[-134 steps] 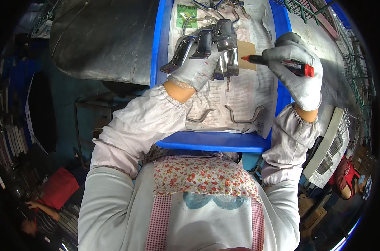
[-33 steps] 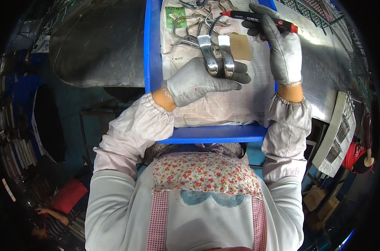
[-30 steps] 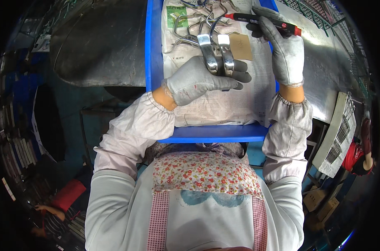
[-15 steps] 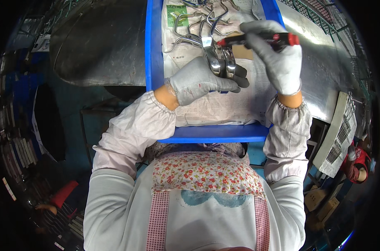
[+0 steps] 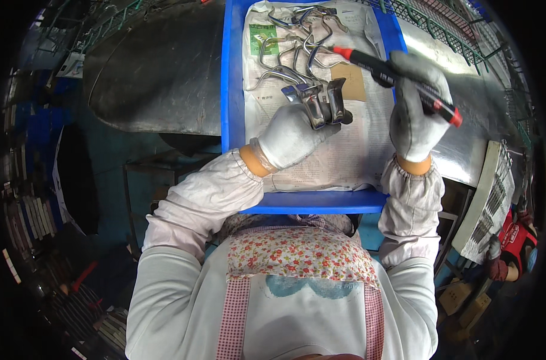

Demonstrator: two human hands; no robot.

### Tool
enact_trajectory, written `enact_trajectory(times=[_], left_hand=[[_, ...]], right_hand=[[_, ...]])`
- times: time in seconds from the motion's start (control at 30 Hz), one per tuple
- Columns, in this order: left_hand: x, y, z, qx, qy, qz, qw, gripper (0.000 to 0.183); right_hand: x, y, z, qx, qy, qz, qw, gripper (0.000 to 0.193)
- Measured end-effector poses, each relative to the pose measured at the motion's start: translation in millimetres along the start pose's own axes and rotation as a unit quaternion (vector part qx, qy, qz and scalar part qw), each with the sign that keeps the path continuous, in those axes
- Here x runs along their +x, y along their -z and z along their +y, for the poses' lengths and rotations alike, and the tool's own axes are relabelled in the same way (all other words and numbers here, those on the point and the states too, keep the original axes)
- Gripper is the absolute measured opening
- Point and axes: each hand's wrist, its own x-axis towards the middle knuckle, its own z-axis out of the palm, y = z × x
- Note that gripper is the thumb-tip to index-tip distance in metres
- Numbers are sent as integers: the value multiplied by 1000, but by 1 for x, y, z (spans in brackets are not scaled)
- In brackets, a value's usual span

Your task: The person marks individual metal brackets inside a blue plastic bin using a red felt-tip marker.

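Note:
My left hand (image 5: 294, 137), in a pale grey work glove, is closed around a shiny chrome-plated bent metal part (image 5: 315, 109) over the tray. Another wide, curved chrome end (image 5: 336, 99) stands beside it at my fingers; whether it is the same part, I cannot tell. My right hand (image 5: 418, 114), gloved too, grips a black marker (image 5: 372, 63) with red ends. Its red tip points to the upper left, apart from the metal. Several thin, bent chrome parts (image 5: 285, 57) lie tangled beyond my left hand.
A blue tray (image 5: 309, 203) lined with printed newspaper (image 5: 369, 144) lies before me. A brown card piece (image 5: 352, 84) rests on the paper. Metal sheet surfaces (image 5: 159, 78) flank the tray, with green wire mesh (image 5: 459, 36) behind. At the far right is a person in red (image 5: 513, 240).
The marker has moved away from the metal part, to the right, with my right hand. My left hand has lowered slightly and turned the chrome part it holds.

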Motion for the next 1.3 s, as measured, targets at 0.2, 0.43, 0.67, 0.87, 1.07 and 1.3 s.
enact_trajectory(times=[0.2,0.43,0.67,0.87,1.07,1.3], left_hand=[[-3,5,6,4,39,32,999,22],[-3,6,8,17,12,37,999,22],[1,8,21,-86,102,7,991,22],[4,11,25,-117,119,-11,986,21],[4,14,26,-87,148,-35,985,20],[4,14,25,-159,132,-76,975,21]], right_hand=[[7,-5,-11,-156,205,-190,947,34],[10,-9,-16,-227,231,-227,918,36],[14,1,-15,-251,208,-151,933,27],[9,8,-16,-246,156,-161,943,19],[16,4,-13,-285,172,-180,926,22],[7,-2,-2,-197,-17,-62,978,23]])
